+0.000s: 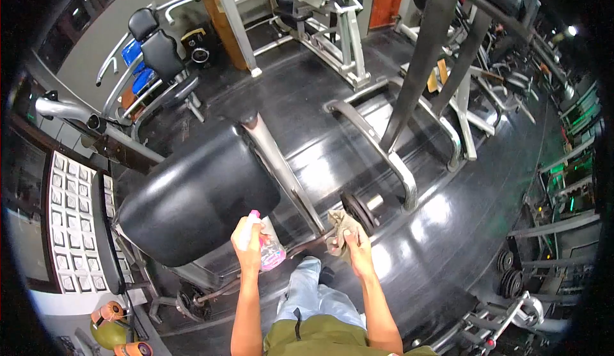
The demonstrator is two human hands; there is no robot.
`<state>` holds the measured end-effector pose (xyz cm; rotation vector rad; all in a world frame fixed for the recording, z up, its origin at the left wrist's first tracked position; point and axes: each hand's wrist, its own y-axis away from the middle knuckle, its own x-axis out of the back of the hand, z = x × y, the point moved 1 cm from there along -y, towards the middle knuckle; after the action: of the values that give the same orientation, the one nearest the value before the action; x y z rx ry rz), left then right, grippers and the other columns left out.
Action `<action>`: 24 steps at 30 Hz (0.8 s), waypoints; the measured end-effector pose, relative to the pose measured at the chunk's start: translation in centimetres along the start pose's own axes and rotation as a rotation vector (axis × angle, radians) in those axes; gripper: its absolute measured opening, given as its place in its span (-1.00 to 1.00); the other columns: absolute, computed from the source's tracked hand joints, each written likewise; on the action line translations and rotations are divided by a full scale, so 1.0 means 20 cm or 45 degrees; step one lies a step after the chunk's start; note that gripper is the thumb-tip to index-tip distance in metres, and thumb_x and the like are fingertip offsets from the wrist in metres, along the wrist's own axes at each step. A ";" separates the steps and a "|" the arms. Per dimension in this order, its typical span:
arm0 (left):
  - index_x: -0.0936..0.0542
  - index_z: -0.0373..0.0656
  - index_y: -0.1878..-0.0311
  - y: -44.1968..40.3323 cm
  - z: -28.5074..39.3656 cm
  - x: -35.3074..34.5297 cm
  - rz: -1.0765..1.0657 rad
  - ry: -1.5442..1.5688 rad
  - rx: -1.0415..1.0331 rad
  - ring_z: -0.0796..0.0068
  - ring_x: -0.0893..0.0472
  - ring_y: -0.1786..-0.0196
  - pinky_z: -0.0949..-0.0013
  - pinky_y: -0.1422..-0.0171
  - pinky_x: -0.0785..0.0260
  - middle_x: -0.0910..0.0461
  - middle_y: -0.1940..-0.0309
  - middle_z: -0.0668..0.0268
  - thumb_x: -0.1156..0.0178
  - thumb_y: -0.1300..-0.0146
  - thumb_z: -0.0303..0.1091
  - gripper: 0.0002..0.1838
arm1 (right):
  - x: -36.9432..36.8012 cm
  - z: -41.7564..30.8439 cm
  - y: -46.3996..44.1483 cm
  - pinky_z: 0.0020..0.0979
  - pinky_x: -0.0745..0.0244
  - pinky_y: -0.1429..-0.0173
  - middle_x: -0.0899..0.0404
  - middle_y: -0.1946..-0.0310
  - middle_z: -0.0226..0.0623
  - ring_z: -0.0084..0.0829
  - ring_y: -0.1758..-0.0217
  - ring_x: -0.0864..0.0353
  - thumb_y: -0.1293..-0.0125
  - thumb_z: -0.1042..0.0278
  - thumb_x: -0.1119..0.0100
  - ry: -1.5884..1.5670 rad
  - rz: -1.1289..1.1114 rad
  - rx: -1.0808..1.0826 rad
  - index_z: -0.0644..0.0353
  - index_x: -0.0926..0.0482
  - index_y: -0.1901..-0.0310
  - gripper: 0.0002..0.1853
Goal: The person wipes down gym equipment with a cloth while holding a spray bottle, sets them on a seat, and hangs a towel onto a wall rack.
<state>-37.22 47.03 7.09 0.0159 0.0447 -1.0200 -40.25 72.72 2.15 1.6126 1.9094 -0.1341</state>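
Note:
My left hand (248, 241) is wrapped round a spray bottle (274, 254) with a pink tip and a pink label, held upright near the edge of a black padded bench (198, 190). Part of the bottle's top is covered by my fingers. In my right hand (357, 250) a crumpled greyish-beige cloth (340, 231) is gripped, its folds standing out past the fingers. Just beyond the cloth are dark weight plates (359, 212) on a metal peg. Both hands are apart, in front of my body.
A grey metal bar (281, 164) runs along the bench's right side. Ahead stands a machine frame with curved feet (384, 154). A black-seated machine (163, 55) is at the far left. More weight plates (510, 284) sit at the right, and the dark floor (441, 228) reflects the lights.

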 end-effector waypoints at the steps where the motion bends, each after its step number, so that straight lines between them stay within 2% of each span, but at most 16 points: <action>1: -0.54 -0.33 0.29 -0.04 0.03 -0.02 0.017 -0.036 0.020 0.55 -0.54 0.63 0.41 0.45 -0.52 -0.55 0.45 0.29 -0.10 -0.37 -0.45 -0.86 | -0.02 -0.02 -0.04 -0.43 -0.64 0.22 -0.59 0.05 -0.30 -0.48 0.18 -0.62 -0.46 0.15 -0.16 0.031 -0.013 -0.032 0.22 -0.33 -0.33 -0.48; 2: -0.55 -0.33 0.29 -0.08 0.06 -0.03 0.034 -0.070 0.044 0.56 -0.53 0.64 0.43 0.47 -0.51 -0.55 0.46 0.30 -0.12 -0.36 -0.45 -0.86 | -0.05 -0.04 -0.06 -0.43 -0.66 0.23 -0.58 -0.01 -0.29 -0.46 0.15 -0.64 -0.47 0.13 -0.13 0.069 -0.029 -0.059 0.21 -0.31 -0.36 -0.46; 4: -0.56 -0.33 0.29 -0.17 0.12 -0.06 0.072 -0.008 0.069 0.59 -0.51 0.66 0.45 0.49 -0.51 -0.54 0.48 0.30 -0.16 -0.34 -0.44 -0.86 | -0.11 -0.09 -0.14 -0.43 -0.65 0.25 -0.60 0.05 -0.28 -0.45 0.13 -0.66 -0.52 0.19 -0.04 0.119 -0.065 -0.121 0.18 -0.32 -0.36 -0.53; 6: -0.58 -0.32 0.30 -0.29 0.18 -0.06 0.044 -0.024 0.169 0.61 -0.50 0.65 0.43 0.47 -0.54 -0.54 0.48 0.31 -0.17 -0.35 -0.40 -0.84 | -0.12 -0.09 -0.23 -0.40 -0.68 0.24 -0.58 -0.06 -0.26 -0.42 0.10 -0.67 -0.55 0.18 0.03 0.215 -0.194 -0.238 0.18 -0.29 -0.40 -0.51; 8: -0.59 -0.32 0.32 -0.40 0.25 -0.07 0.032 0.007 0.190 0.62 -0.49 0.66 0.43 0.45 -0.55 -0.54 0.48 0.31 -0.19 -0.35 -0.36 -0.80 | -0.16 -0.08 -0.32 -0.40 -0.66 0.12 -0.57 -0.07 -0.27 -0.46 0.06 -0.64 -0.56 0.21 0.04 0.431 -0.273 -0.135 0.24 -0.32 -0.37 -0.54; 9: -0.59 -0.32 0.32 -0.45 0.27 -0.08 0.001 -0.028 0.208 0.62 -0.49 0.65 0.43 0.44 -0.55 -0.55 0.48 0.31 -0.19 -0.35 -0.34 -0.79 | -0.22 -0.14 -0.32 -0.43 -0.58 -0.04 -0.56 -0.08 -0.31 -0.51 0.02 -0.60 -0.56 0.23 0.06 0.329 -0.276 -0.281 0.29 -0.36 -0.34 -0.56; 10: -0.59 -0.32 0.32 -0.50 0.31 -0.08 -0.032 -0.066 0.228 0.62 -0.49 0.65 0.43 0.44 -0.56 -0.55 0.48 0.31 -0.19 -0.35 -0.32 -0.78 | -0.25 -0.13 -0.36 -0.44 -0.56 -0.06 -0.57 -0.08 -0.31 -0.53 0.04 -0.60 -0.57 0.25 0.08 0.490 -0.263 -0.122 0.29 -0.36 -0.34 -0.57; 13: -0.59 -0.33 0.39 -0.64 0.41 -0.07 -0.077 -0.147 0.212 0.61 -0.52 0.64 0.44 0.45 -0.54 -0.55 0.54 0.31 -0.23 -0.33 -0.27 -0.72 | -0.38 -0.19 -0.42 -0.37 -0.68 0.10 -0.56 -0.10 -0.38 -0.55 -0.02 -0.58 -0.55 0.17 0.02 0.344 -0.311 -0.233 0.15 -0.38 -0.33 -0.58; 15: -0.59 -0.34 0.46 -0.75 0.43 -0.06 -0.099 -0.281 0.176 0.58 -0.57 0.64 0.44 0.49 -0.50 -0.54 0.63 0.30 -0.27 -0.30 -0.22 -0.65 | -0.44 -0.21 -0.46 -0.40 -0.68 0.13 -0.56 -0.08 -0.34 -0.54 -0.01 -0.59 -0.55 0.15 0.02 0.331 -0.314 -0.203 0.17 -0.38 -0.32 -0.57; 19: -0.59 -0.36 0.44 -0.92 0.43 -0.06 -0.160 -0.461 0.199 0.52 -0.64 0.61 0.40 0.51 -0.45 -0.57 0.66 0.25 -0.26 -0.29 -0.15 -0.61 | -0.54 -0.26 -0.53 -0.42 -0.66 0.17 -0.57 -0.06 -0.31 -0.51 -0.01 -0.60 -0.55 0.15 0.02 0.298 -0.268 -0.182 0.18 -0.37 -0.33 -0.57; 22: -0.59 -0.36 0.44 -1.02 0.40 -0.06 -0.137 -0.409 0.240 0.52 -0.61 0.63 0.41 0.52 -0.46 -0.57 0.64 0.25 -0.24 -0.30 -0.14 -0.60 | -0.56 -0.30 -0.59 -0.45 -0.66 0.16 -0.55 -0.07 -0.28 -0.47 0.00 -0.60 -0.56 0.22 0.07 0.388 -0.269 -0.139 0.21 -0.36 -0.35 -0.57; 24: -0.60 -0.36 0.42 -1.06 0.39 -0.06 -0.125 -0.352 0.282 0.53 -0.60 0.64 0.41 0.53 -0.47 -0.56 0.63 0.26 -0.24 -0.30 -0.15 -0.61 | -0.53 -0.26 -0.66 -0.46 -0.65 0.17 -0.57 -0.03 -0.27 -0.48 0.02 -0.59 -0.54 0.19 0.03 0.425 -0.234 -0.098 0.21 -0.38 -0.33 -0.57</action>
<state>-55.63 36.62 15.01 0.0754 -0.3222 -1.1134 -53.81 62.77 7.73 1.4777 2.2856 0.1402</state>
